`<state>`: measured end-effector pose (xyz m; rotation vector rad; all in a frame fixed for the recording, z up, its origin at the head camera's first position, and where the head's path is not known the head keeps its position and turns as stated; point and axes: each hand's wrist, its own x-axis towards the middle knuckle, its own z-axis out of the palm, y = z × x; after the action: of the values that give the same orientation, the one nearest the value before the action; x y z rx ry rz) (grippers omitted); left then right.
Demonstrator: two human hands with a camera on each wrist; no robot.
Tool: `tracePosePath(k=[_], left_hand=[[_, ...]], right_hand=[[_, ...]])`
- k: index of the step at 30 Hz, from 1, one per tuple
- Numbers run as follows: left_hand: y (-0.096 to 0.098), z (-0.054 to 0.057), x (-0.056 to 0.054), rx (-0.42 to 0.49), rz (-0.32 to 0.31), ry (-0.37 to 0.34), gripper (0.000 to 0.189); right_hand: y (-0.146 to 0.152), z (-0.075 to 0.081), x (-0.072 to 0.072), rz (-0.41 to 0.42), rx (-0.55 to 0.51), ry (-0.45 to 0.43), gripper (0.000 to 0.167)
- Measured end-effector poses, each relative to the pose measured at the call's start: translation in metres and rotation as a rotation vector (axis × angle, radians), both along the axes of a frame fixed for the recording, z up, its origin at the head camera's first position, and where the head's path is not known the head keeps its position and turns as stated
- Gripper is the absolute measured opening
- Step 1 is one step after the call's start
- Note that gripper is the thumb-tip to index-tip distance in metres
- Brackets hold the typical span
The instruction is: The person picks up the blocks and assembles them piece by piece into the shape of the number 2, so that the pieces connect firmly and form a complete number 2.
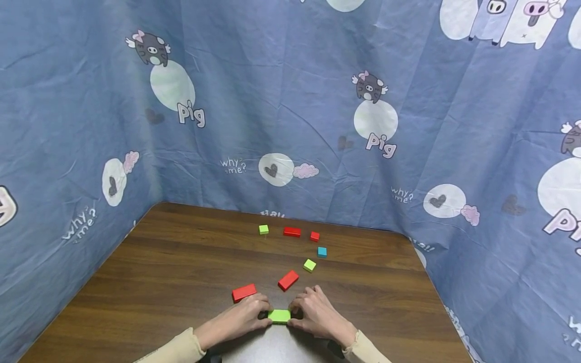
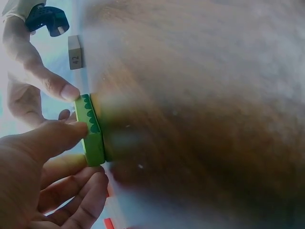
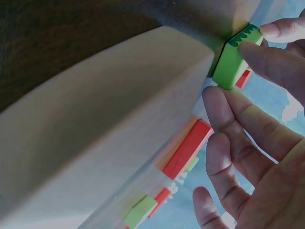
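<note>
A green block with dark green scallops along one side lies at the near side of the table, between the two hands. My left hand pinches its left end, thumb on the near side. My right hand pinches the right end, its thumb on the block's edge in the right wrist view. Beyond the left hand's knuckles sits a red block, partly overlapped by that hand. Another red block lies at an angle ahead of the green one.
Farther back on the wooden table are a lime block, a blue block, a small red block, a longer red block and a lime cube. A patterned blue cloth hangs around the table.
</note>
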<state>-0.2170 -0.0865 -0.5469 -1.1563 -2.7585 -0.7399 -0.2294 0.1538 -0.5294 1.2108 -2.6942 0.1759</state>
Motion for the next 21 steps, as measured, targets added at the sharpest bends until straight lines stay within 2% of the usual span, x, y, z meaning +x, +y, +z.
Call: tracePosePath(k=[5, 13, 21], left_hand=[[0.0002, -0.0006, -0.0006, 0.017, -0.001, -0.017, 0.014], [0.0021, -0.0028, -0.0024, 0.069, -0.004, -0.002, 0.014], [0.0037, -0.0035, -0.0028, 0.095, -0.019, 0.068, 0.012]], right_hand=[[0.0003, 0.0001, 0.0002, -0.004, -0.005, -0.014, 0.025], [0.0004, 0.0002, -0.0004, -0.014, -0.007, -0.049, 0.024], [0.0011, 0.0000, -0.0003, -0.016, 0.005, -0.054, 0.026]])
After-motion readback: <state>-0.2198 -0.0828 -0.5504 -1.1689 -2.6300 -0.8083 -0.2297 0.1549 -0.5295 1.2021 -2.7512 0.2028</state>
